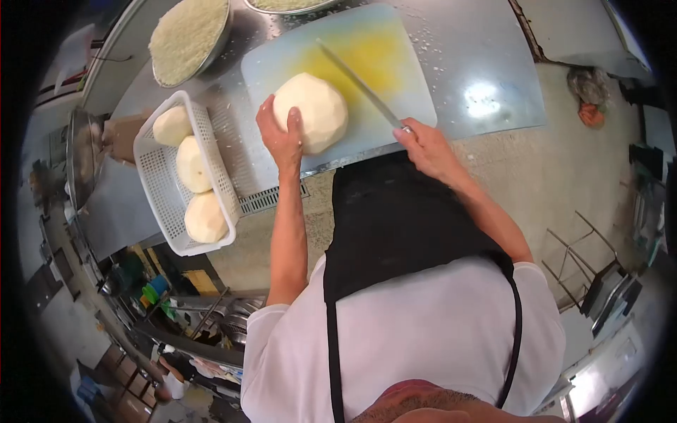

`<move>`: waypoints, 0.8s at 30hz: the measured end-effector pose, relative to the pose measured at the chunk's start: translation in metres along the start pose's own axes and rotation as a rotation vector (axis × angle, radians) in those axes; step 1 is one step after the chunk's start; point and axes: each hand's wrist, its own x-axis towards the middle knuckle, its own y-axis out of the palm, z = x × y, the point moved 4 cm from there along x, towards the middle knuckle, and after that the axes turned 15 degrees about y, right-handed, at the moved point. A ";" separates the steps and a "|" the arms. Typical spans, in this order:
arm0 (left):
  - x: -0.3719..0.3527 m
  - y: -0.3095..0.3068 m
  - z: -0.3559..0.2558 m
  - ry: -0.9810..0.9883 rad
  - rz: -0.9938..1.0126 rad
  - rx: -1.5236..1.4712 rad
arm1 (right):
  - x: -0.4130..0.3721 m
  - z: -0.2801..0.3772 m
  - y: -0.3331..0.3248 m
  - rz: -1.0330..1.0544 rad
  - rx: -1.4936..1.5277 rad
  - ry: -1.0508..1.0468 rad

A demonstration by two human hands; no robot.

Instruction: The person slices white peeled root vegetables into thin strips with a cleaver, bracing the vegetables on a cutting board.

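Observation:
A large peeled pale vegetable [314, 113] rests on a cutting board [271, 60] with a yellow stain on its surface. My left hand [283, 137] is against the vegetable's left side, thumb on top and fingers curved round its edge. My right hand [429, 148] grips the handle of a long knife [363, 86]. The blade lies over the stained part of the board, pointing up and left, apart from the vegetable. Left of the board, a white perforated basket [159, 201] holds more peeled vegetables [197, 166].
A metal bowl [224, 44] heaped with chopped white pieces [185, 39] stands at the back left. Part of a second bowl [293, 10] shows at the top. White bits are scattered on the metal table [486, 63]. A folding chair [603, 289] stands at the right.

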 end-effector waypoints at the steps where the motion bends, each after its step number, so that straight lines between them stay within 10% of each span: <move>1: -0.001 0.001 0.000 0.008 0.003 -0.005 | 0.002 -0.005 0.005 -0.005 0.000 0.010; 24: 0.062 0.033 -0.055 0.379 0.534 0.284 | -0.056 0.074 -0.026 0.116 -0.057 0.149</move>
